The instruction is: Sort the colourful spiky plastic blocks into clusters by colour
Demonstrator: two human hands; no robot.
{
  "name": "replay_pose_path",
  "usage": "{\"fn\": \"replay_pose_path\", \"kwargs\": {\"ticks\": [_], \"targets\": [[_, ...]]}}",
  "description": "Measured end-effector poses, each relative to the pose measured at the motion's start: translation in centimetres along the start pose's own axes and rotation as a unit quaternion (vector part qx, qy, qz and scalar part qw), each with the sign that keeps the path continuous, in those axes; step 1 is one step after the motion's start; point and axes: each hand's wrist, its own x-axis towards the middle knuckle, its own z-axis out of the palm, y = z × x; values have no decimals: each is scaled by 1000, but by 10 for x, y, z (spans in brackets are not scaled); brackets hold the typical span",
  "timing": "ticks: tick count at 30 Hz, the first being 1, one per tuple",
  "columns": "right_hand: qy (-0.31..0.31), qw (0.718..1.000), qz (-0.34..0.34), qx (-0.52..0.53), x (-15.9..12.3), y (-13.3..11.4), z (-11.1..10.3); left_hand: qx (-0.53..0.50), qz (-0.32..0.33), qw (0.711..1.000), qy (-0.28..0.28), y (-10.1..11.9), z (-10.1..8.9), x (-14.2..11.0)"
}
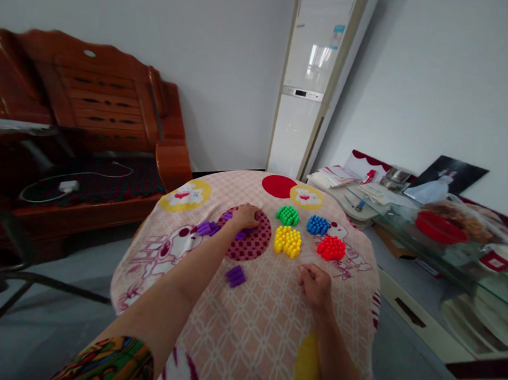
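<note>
My left hand (244, 216) reaches far across the round table and rests, fingers curled, on purple plastic pieces (239, 234) lying on a dark red checked circle of the cloth. More purple pieces (207, 228) lie left of it, and another purple clump (235, 276) sits nearer to me. My right hand (315, 284) rests on the cloth as a loose fist, with nothing visible in it. Sorted piles lie beyond it: green (287, 215), yellow (287, 241), blue (318, 225) and red (331, 248).
The table wears a pink patterned cloth (249, 327). A wooden sofa (90, 122) stands to the left, a black chair frame (0, 266) at the near left, a tall white air conditioner (306, 84) behind, and a cluttered glass table (428, 223) to the right.
</note>
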Motion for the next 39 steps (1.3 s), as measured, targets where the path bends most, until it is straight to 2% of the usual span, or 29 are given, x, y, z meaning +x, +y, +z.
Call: {"fn": "replay_pose_path", "kwargs": {"ticks": [7, 10, 12, 13, 15, 16, 18, 21, 24, 28, 32, 37, 39], "targets": [[6, 999, -37, -32, 1, 0, -3, 11, 30, 999, 13, 0, -4, -81], [10, 999, -36, -33, 2, 0, -3, -15, 68, 997, 14, -2, -16, -102], [8, 999, -31, -29, 2, 1, -3, -45, 73, 995, 56, -11, -27, -106], [7, 999, -28, -25, 3, 2, -3, -55, 55, 993, 94, -18, -31, -107], [8, 1000, -22, -17, 3, 2, -3, -56, -23, 983, 173, -36, -36, -106], [9, 1000, -19, -13, 3, 3, -3, -48, -69, 978, 190, -47, -36, -105], [11, 1000, -21, -8, 4, 4, -3, -30, -135, 977, 164, -66, -30, -105], [11, 999, -30, -8, 5, 6, -3, 0, -151, 982, 110, -82, -18, -109], [14, 999, -32, -10, 5, 6, -3, -21, -114, 988, 107, -81, -12, -113], [18, 999, -33, -13, 4, 3, -3, -120, -44, 988, 86, -65, -15, -117], [20, 999, -39, -5, 3, 1, -3, -165, 18, 984, 57, -49, -19, -121], [18, 999, -37, -3, 3, 0, -3, -157, 154, 974, 61, -39, -17, -122], [18, 999, -39, -2, 3, -1, -3, -129, 176, 975, 44, -37, -15, -123]]}}
